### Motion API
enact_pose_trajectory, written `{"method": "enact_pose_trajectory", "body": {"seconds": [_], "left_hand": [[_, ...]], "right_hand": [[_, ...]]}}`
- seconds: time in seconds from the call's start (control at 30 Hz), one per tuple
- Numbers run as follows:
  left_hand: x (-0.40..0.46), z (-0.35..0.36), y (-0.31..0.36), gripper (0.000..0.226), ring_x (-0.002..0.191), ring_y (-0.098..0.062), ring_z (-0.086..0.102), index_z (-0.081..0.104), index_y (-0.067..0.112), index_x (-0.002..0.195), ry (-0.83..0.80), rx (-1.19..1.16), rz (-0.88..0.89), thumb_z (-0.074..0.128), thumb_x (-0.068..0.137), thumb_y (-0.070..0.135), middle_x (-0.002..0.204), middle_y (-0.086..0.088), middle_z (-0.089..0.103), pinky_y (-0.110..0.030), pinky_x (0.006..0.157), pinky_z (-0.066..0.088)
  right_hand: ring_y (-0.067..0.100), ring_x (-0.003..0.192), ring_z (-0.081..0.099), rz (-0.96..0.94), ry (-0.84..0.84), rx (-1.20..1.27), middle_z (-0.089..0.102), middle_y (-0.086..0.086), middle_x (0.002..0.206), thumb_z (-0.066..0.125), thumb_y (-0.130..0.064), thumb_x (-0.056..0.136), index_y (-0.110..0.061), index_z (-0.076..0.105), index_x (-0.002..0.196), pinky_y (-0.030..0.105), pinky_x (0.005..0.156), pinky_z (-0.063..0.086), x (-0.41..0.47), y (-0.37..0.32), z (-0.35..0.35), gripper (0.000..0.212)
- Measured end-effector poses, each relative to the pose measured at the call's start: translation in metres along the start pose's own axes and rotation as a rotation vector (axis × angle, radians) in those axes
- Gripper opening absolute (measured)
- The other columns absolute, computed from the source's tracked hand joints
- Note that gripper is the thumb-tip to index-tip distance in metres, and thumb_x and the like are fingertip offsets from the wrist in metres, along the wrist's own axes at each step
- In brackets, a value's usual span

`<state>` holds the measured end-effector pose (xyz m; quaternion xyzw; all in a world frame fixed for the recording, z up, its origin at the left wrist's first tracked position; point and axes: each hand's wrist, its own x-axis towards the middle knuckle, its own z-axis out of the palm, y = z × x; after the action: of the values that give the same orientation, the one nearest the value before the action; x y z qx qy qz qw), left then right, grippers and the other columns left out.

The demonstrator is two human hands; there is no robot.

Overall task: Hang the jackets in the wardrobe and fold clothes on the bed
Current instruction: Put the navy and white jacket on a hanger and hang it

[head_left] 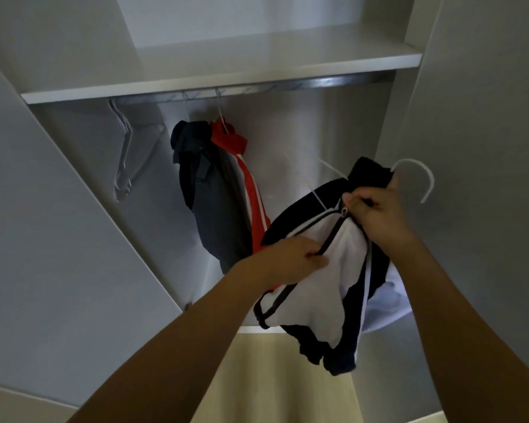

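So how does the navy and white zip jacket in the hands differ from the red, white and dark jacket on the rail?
The navy and white zip jacket is off the rail, held by both hands; the red, white and dark jacket already hangs from the metal rail. The first one's white hanger hook is free; the other's is hooked on. Both are on hangers.

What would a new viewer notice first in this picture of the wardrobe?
First, the white and navy jacket at centre right, on a white hanger not yet on the rail. The right hand grips it at the collar and the left hand pinches its zipper. Behind, a red jacket and a dark jacket already hang.
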<state>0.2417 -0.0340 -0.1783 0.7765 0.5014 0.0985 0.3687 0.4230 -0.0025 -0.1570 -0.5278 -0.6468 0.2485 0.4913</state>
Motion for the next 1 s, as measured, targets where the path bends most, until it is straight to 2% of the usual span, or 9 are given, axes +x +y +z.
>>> {"method": "enact_pose_trajectory", "body": {"seconds": [0.13,0.2,0.3,0.4,0.5,0.67,0.77,0.9,1.0], "left_hand": [[0.004,-0.022,-0.023,0.014,0.080,-0.006,0.061,0.063,0.031,0.087,-0.267,0.106,-0.150,0.056,0.093,0.041,0.086,0.010,0.064,-0.027,0.078,0.050],[0.006,-0.031,-0.039,0.026,0.093,-0.013,0.067,0.066,0.026,0.106,-0.314,-0.211,-0.334,0.065,0.083,0.036,0.097,0.006,0.070,-0.030,0.077,0.054],[0.013,-0.030,-0.067,0.061,0.103,-0.032,0.065,0.059,0.014,0.119,0.037,-0.886,-0.591,0.068,0.071,0.049,0.112,-0.010,0.069,-0.045,0.085,0.054],[0.029,-0.018,-0.070,0.084,0.102,-0.040,0.062,0.050,0.012,0.122,0.197,-1.123,-0.744,0.078,0.059,0.061,0.117,-0.020,0.060,-0.053,0.089,0.052],[0.048,-0.008,-0.058,0.071,0.095,-0.038,0.065,0.053,0.007,0.117,0.229,-1.350,-0.758,0.082,0.066,0.046,0.112,-0.023,0.061,-0.046,0.075,0.058],[0.055,-0.013,-0.053,0.008,0.059,-0.013,0.053,0.057,0.001,0.093,0.303,-1.202,-0.759,0.056,0.091,0.009,0.081,-0.009,0.056,-0.017,0.050,0.046],[0.051,-0.055,-0.050,0.022,0.030,-0.011,0.041,0.049,0.009,0.074,0.517,-1.352,-0.650,0.047,0.096,0.008,0.067,-0.005,0.044,-0.011,0.029,0.028],[0.043,-0.110,-0.025,0.017,0.057,-0.015,0.056,0.057,0.012,0.079,0.748,-1.345,-0.443,0.051,0.093,0.007,0.074,-0.005,0.057,-0.016,0.035,0.043],[0.039,-0.133,-0.019,0.007,0.071,-0.022,0.062,0.061,0.007,0.092,0.807,-1.401,-0.364,0.054,0.092,0.007,0.085,-0.008,0.063,-0.029,0.059,0.057]], "right_hand": [[0.008,0.114,0.034,0.022,-0.080,0.013,0.028,0.009,0.126,0.065,-0.007,0.089,-0.008,0.070,0.075,-0.001,0.098,0.023,-0.007,-0.002,0.004,0.014],[0.016,0.115,0.038,0.047,-0.101,0.086,0.034,0.011,0.126,0.064,-0.011,0.090,-0.024,0.069,0.068,0.014,0.106,0.027,-0.008,-0.005,0.004,0.026],[0.028,0.107,0.047,0.043,-0.091,0.163,0.049,0.032,0.119,0.062,-0.015,0.092,-0.035,0.068,0.061,0.045,0.105,0.036,-0.006,-0.013,-0.013,0.038],[0.016,0.086,0.053,-0.030,-0.098,0.200,0.056,0.023,0.098,0.060,-0.013,0.094,-0.035,0.067,0.061,0.026,0.083,0.044,-0.010,-0.022,-0.022,0.040],[0.000,0.063,0.052,-0.071,-0.131,0.253,0.059,-0.014,0.063,0.057,-0.006,0.094,-0.028,0.064,0.063,0.013,0.067,0.041,-0.018,-0.030,-0.022,0.038],[0.009,0.064,0.049,-0.033,-0.113,0.252,0.052,-0.006,0.059,0.057,-0.006,0.094,-0.016,0.061,0.063,0.020,0.065,0.040,-0.026,-0.024,-0.029,0.033],[0.009,0.058,0.047,-0.001,-0.142,0.225,0.050,0.001,0.058,0.057,-0.007,0.094,-0.002,0.059,0.063,0.020,0.058,0.039,-0.031,-0.009,-0.037,0.031],[0.014,0.062,0.047,0.053,-0.243,0.113,0.050,0.011,0.062,0.057,-0.011,0.094,0.010,0.058,0.070,0.026,0.063,0.038,-0.032,0.008,-0.030,0.032],[0.010,0.057,0.045,0.032,-0.227,0.066,0.049,0.006,0.059,0.058,-0.016,0.095,0.001,0.059,0.067,0.024,0.058,0.037,-0.023,0.009,-0.031,0.033]]}}
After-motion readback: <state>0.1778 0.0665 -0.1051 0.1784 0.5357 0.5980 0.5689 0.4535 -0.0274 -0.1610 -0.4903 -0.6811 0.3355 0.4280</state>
